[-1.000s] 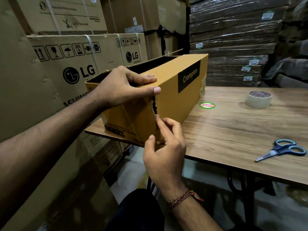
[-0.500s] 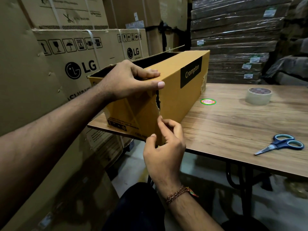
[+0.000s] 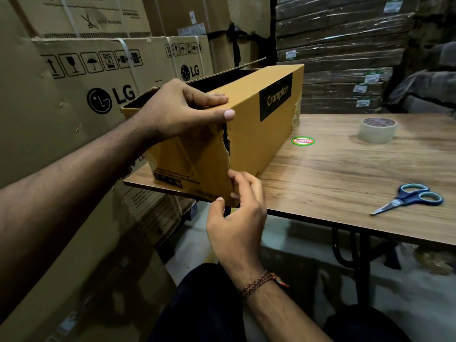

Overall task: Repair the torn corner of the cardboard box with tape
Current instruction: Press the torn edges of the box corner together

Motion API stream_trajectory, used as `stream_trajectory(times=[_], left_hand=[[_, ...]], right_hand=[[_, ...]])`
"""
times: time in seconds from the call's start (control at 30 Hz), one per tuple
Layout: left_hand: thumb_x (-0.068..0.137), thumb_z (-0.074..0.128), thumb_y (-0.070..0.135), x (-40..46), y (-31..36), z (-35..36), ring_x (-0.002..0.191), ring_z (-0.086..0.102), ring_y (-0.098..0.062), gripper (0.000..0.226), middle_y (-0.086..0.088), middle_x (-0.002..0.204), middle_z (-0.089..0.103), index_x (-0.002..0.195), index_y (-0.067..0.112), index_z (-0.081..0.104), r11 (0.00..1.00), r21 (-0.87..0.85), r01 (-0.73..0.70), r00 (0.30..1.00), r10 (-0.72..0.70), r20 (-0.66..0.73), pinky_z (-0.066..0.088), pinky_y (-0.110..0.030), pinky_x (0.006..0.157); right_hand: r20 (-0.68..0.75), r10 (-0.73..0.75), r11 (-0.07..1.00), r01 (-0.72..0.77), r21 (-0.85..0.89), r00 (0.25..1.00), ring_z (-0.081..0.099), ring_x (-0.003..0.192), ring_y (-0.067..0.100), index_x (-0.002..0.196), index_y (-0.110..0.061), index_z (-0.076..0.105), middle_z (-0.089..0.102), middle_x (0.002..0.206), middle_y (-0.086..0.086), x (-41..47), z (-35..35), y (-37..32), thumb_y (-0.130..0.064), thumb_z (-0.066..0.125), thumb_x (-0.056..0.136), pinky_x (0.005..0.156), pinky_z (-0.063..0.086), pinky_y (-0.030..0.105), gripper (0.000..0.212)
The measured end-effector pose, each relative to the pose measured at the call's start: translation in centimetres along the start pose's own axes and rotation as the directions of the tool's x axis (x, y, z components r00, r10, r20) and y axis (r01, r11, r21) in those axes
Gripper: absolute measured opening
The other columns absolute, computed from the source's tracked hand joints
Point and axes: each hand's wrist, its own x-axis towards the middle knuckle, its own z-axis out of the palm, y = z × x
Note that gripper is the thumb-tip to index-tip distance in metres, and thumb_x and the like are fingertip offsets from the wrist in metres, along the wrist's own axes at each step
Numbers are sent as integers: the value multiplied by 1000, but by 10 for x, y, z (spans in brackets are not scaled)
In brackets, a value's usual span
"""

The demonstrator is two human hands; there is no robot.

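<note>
A long yellow-brown cardboard box (image 3: pixel 251 134) marked "Crompton" lies on the wooden table's (image 3: pixel 345 181) left end, its near end hanging over the edge. The near vertical corner is torn open, a dark jagged tear (image 3: pixel 225 141). My left hand (image 3: pixel 182 112) grips the box's top near corner, thumb across the side above the tear. My right hand (image 3: pixel 237 213) pinches the lower part of that corner just below the tear. A roll of clear tape (image 3: pixel 377 130) sits far right on the table, away from both hands.
Blue-handled scissors (image 3: pixel 409 199) lie near the table's front right edge. A round red-green sticker (image 3: pixel 303 141) is on the tabletop beside the box. Stacked LG cartons (image 3: pixel 98 77) stand close on the left; wrapped board stacks (image 3: pixel 340 58) stand behind the table.
The tear gapes wider now than one second ago. My right hand's fingertips have slipped slightly lower on the corner. My left hand keeps its grip on the top.
</note>
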Motion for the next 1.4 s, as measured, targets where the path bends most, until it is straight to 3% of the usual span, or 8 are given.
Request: stream_trajectory(times=[0.17,0.33,0.57,0.7,0.9,1.1,1.27,1.4], left_hand=[[78,74,60,-1,4,0,130,56,4,63,14,136,68,128,21,74,1000,9,-8,1000,8,7,47,-26,106],[94,56,65,0,0,-4,117,68,-16,51,2,114,79,104,22,82,996,-77,48,999,-47,18,50,-38,106],[103,48,51,2,1,-5,119,58,16,43,20,127,72,119,24,77,988,-146,59,998,-54,40,39,-14,95],[100,49,51,2,1,-2,120,59,15,46,17,126,73,120,20,76,988,-152,38,999,-33,36,39,-10,97],[98,50,62,1,-4,-1,124,64,-3,51,12,121,77,116,25,80,989,-141,52,999,-52,1,45,-34,111],[106,45,45,3,0,2,51,58,9,59,22,51,63,56,33,73,995,-78,66,998,-64,17,40,-4,59],[97,45,66,3,-3,-3,123,62,4,60,21,123,74,114,21,81,989,-135,68,998,-65,26,43,-35,112],[89,45,80,3,-7,-1,121,68,-23,73,-1,121,78,101,19,84,991,-132,34,999,-33,13,47,-54,110]], right_hand=[[-84,-31,999,29,-33,996,65,113,16,112,-15,79,67,118,-5,20,-6,-3,0,63,82,98,55,27,37],[-46,-179,984,178,-28,983,62,121,16,146,-13,66,62,130,2,40,-5,-15,-4,65,88,103,51,20,59],[-192,-157,982,173,70,969,69,90,10,101,-16,80,74,99,-3,76,5,-22,-19,76,96,81,58,27,7],[-24,-20,989,24,147,1000,63,64,2,80,-19,72,70,69,-9,111,-5,-23,-36,79,96,58,50,18,24],[166,-166,985,155,76,972,62,64,-2,88,-17,68,66,71,-10,131,-18,-30,-32,76,98,54,46,11,20],[107,-489,854,500,-145,866,64,83,17,115,-13,61,68,96,0,121,-10,-38,-16,65,100,68,49,27,16],[152,-241,968,226,108,959,67,85,14,118,-23,65,69,89,-4,130,-17,-28,-23,69,99,72,57,30,19],[251,-233,972,219,82,940,64,81,7,120,-29,66,66,86,-4,133,-27,-29,-26,77,94,63,45,8,28]])
